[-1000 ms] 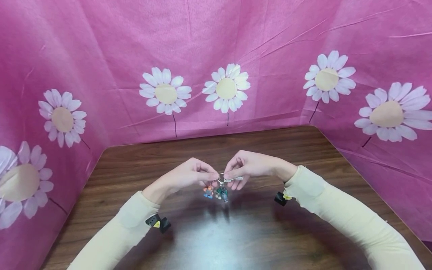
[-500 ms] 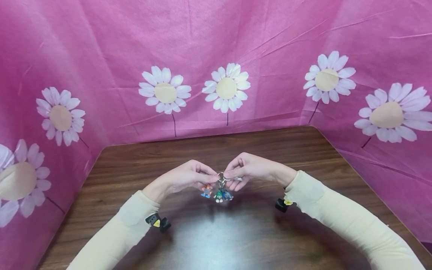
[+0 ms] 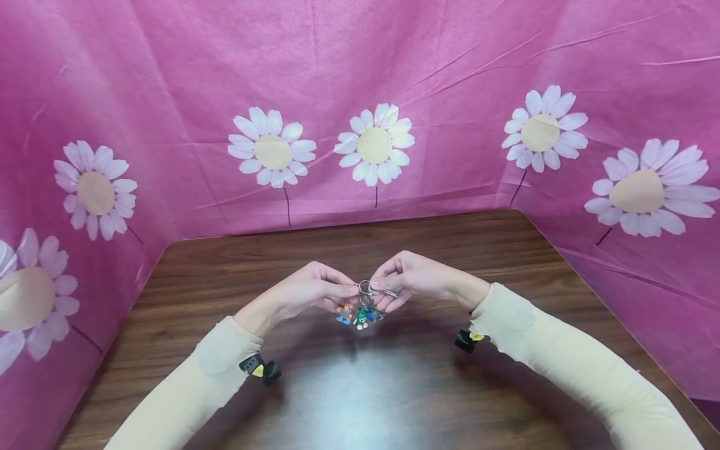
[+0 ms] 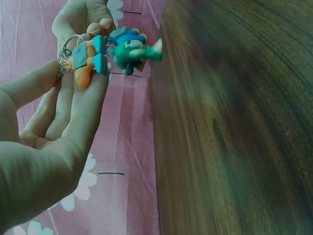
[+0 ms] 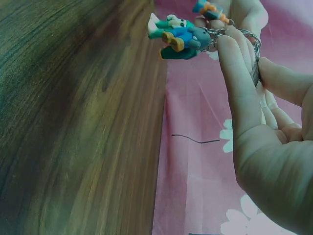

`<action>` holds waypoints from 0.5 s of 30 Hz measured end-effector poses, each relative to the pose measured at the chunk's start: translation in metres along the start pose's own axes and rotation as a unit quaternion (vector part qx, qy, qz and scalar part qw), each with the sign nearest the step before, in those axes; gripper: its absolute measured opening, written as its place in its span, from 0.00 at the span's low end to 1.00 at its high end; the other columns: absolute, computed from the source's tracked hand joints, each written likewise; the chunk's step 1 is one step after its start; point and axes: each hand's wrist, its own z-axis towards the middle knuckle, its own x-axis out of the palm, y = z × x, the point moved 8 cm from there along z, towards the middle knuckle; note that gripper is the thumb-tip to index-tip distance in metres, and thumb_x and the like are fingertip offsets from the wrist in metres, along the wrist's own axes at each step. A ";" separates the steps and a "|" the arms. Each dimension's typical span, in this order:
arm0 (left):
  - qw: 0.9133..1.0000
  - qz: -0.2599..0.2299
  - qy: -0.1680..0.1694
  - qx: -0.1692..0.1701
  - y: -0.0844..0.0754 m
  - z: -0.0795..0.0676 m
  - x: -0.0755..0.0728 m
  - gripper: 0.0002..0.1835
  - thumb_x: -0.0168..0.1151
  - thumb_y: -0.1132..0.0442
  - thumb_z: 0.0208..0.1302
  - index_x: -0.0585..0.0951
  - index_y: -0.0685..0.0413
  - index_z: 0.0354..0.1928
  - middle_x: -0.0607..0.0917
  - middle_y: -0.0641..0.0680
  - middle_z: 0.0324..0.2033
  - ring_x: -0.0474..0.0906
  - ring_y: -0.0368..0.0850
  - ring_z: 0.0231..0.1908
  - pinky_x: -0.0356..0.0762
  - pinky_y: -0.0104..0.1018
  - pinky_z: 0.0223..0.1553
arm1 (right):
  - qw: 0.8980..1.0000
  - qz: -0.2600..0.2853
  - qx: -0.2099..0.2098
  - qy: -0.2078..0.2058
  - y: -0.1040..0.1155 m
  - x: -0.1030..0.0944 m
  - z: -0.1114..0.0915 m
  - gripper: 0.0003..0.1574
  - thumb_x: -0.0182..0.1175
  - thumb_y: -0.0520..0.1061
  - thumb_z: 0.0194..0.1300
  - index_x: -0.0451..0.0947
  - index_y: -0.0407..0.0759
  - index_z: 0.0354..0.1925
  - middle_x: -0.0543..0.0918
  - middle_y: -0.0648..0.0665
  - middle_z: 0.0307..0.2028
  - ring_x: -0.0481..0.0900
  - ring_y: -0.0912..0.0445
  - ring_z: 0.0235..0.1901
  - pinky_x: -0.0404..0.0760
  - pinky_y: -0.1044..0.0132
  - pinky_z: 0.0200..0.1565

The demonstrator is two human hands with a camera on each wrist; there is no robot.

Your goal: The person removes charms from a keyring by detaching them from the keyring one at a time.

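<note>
The key ring [image 3: 365, 281] hung above the table [image 3: 450, 240], between its left and right edges, pinched by the left hand [image 3: 312, 289] on one side and the right hand [image 3: 413, 281] on the other, apparently to steady it; an orange figure [image 3: 344, 314], a green figure [image 3: 361, 320] and a blue figure [image 5: 183, 37] dangled below.

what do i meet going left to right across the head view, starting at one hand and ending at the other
Left hand → orange figure → green figure → right hand
</note>
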 end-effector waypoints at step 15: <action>1.000 0.000 0.015 -0.017 0.002 -0.002 0.003 0.13 0.67 0.62 0.69 0.86 0.66 0.48 0.88 0.58 0.33 0.84 0.43 0.33 0.86 0.41 0.42 | 0.999 0.041 -0.012 -0.029 -0.003 0.012 -0.006 0.17 0.58 0.39 0.74 0.78 0.23 0.51 0.88 0.35 0.35 0.88 0.52 0.34 0.86 0.50 0.47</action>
